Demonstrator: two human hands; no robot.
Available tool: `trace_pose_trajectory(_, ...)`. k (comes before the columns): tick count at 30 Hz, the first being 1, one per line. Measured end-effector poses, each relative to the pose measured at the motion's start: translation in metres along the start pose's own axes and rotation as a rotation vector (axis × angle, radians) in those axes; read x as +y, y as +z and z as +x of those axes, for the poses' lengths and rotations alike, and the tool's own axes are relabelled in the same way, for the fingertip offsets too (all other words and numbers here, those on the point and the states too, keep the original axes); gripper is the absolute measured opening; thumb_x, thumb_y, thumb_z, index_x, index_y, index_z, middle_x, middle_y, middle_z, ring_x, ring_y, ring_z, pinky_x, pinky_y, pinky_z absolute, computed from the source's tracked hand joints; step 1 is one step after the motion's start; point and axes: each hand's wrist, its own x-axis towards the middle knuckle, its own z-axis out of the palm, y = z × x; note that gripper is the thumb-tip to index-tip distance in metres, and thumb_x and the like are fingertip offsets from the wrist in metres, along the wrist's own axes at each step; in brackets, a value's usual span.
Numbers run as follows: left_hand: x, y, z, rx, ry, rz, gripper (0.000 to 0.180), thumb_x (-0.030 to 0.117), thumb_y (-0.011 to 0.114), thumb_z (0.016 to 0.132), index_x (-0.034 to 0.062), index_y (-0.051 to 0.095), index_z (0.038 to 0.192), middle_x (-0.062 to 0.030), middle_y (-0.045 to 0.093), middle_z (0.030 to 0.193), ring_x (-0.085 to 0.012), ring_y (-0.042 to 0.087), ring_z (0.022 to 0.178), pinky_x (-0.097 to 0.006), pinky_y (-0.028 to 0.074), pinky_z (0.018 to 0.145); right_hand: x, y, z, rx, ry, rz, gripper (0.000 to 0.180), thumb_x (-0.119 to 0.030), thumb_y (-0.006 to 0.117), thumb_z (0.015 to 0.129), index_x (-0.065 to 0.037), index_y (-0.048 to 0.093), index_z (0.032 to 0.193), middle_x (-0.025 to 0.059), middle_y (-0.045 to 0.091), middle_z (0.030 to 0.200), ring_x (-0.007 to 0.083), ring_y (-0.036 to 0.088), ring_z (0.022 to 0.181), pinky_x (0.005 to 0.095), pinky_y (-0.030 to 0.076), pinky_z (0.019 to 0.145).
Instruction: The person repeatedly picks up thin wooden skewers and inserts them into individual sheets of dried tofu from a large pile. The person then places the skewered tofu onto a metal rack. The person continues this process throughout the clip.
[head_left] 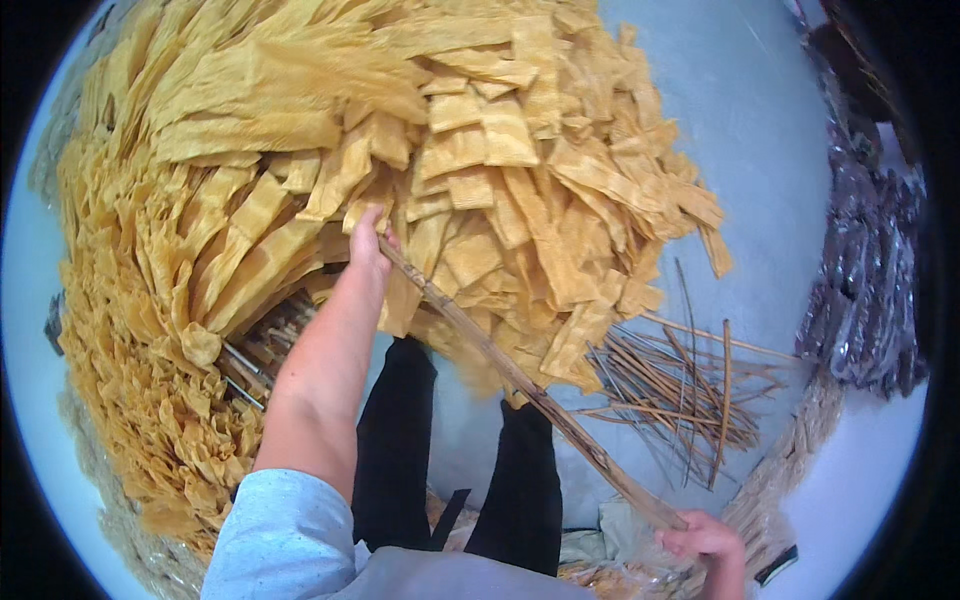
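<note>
A long brown wooden stick (500, 362) runs slantwise in front of my body. At its far end my left hand (371, 243) is closed round it, beside a short yellow strip (362, 212). Whether the fingers also pinch that strip, I cannot tell. My right hand (703, 537) is closed round the near end at the lower right. Beyond and to the left spreads a big heap of wrinkled yellow strips (484, 130), in look like dried tofu skin. My left forearm hides part of the heap.
Thin brown sticks (690, 395) lie in a loose pile on the grey floor (755, 130) at the right. More sticks (283, 325) show under the heap by my left forearm. Dark plastic-wrapped bundles (868, 280) line the far right. My legs (392, 455) stand close to the heap.
</note>
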Motion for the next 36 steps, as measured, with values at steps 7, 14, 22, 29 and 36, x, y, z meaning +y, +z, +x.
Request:
trace_pose_trajectory(7,-0.086,0.0,-0.046,0.061,0.064,0.067,0.014,0.017,0.058,0.085,0.01,0.046,0.08,0.0008,0.041,0.059,-0.0099,0.038,0.045,-0.025,0.031,0.038,-0.161,0.052,0.169,0.519,-0.681,-0.685,0.035,-0.027,0.06,0.081,-0.006,0.054,0.108,0.0222,0.062,0.096,0.0409,0.059,0.092,0.0459,0.047,0.078)
trace_pose_trajectory(14,-0.069,0.001,-0.033,0.024,-0.108,-0.018,0.017,0.012,0.057,0.083,0.0131,0.043,0.072,0.0013,0.044,0.058,-0.0107,0.04,0.044,-0.022,0.038,0.04,-0.173,0.068,0.181,0.632,-0.756,-0.712,0.027,-0.025,0.061,0.08,-0.007,0.054,0.099,0.0188,0.063,0.088,0.0387,0.06,0.085,0.0472,0.048,0.073)
trace_pose_trajectory(22,-0.101,0.0,-0.028,-0.023,0.013,0.071,0.016,0.015,0.058,0.087,0.011,0.047,0.076,-0.0004,0.045,0.065,-0.0129,0.04,0.049,-0.025,0.041,0.048,-0.027,-0.013,0.107,0.317,-0.388,-0.503,0.03,-0.03,0.066,0.08,-0.007,0.053,0.094,0.0157,0.06,0.078,0.0341,0.059,0.073,0.041,0.046,0.064)
trace_pose_trajectory(29,-0.19,0.015,-0.071,-0.139,-0.062,0.084,0.016,0.02,0.051,0.091,0.0122,0.045,0.078,-0.0022,0.047,0.064,-0.0144,0.044,0.048,-0.028,0.041,0.047,-0.128,0.016,0.222,0.734,-0.518,-0.732,0.034,-0.032,0.066,0.078,-0.007,0.057,0.099,0.0189,0.063,0.094,0.0379,0.06,0.09,0.0445,0.047,0.076)
trace_pose_trajectory(36,-0.15,0.01,-0.059,-0.194,-0.353,0.238,0.026,0.015,0.062,0.083,0.0131,0.052,0.106,-0.0087,0.059,0.09,-0.0233,0.059,0.08,-0.042,0.051,0.074,-0.029,-0.069,0.261,0.851,-0.643,-0.777,0.028,-0.032,0.066,0.081,-0.012,0.062,0.101,0.0168,0.065,0.088,0.0363,0.062,0.083,0.0449,0.049,0.072)
